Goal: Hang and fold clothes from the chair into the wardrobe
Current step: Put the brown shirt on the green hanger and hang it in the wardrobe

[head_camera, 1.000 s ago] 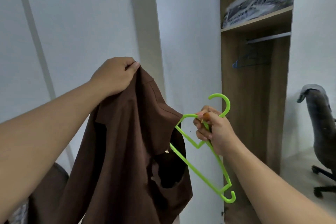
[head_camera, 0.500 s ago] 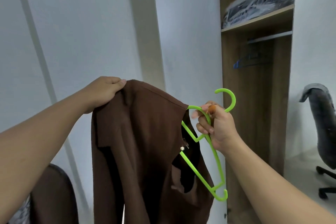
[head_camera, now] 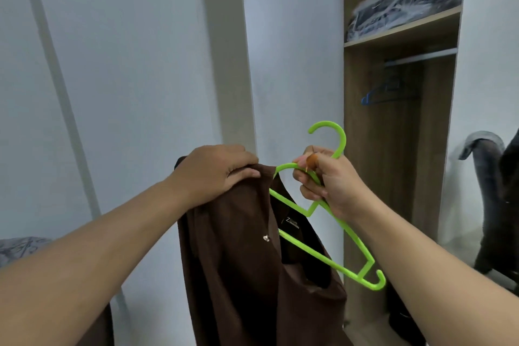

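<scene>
Closest in, two bare forearms reach forward and meet at chest height. The left hand [head_camera: 216, 174] grips the top edge of a brown shirt [head_camera: 247, 267], its fingers [head_camera: 243, 173] curled over the cloth at the shoulder, so the garment hangs straight down from that grasp with its dark neck opening and a small label turned toward the right. Just beside it, the right hand [head_camera: 327, 185] is clenched around the neck of a green hanger [head_camera: 323, 257], fingers wrapped just under the hook; the hanger tilts, its upper arm tucked into the shirt's neck opening and touching the cloth, its lower arm slanting down and to the right in the open. Low on the left, a bit of grey patterned fabric [head_camera: 19, 247] shows. Behind the hands stands a white wardrobe door [head_camera: 292, 50], swung open, and past it the wooden wardrobe [head_camera: 365, 177] interior: a rail [head_camera: 421, 56] carrying a blue hanger [head_camera: 376, 94], and above it a shelf [head_camera: 401, 28] holding clothes wrapped in clear plastic [head_camera: 404, 3]. To the far right sits a dark office chair [head_camera: 488, 196] draped with clothing.
</scene>
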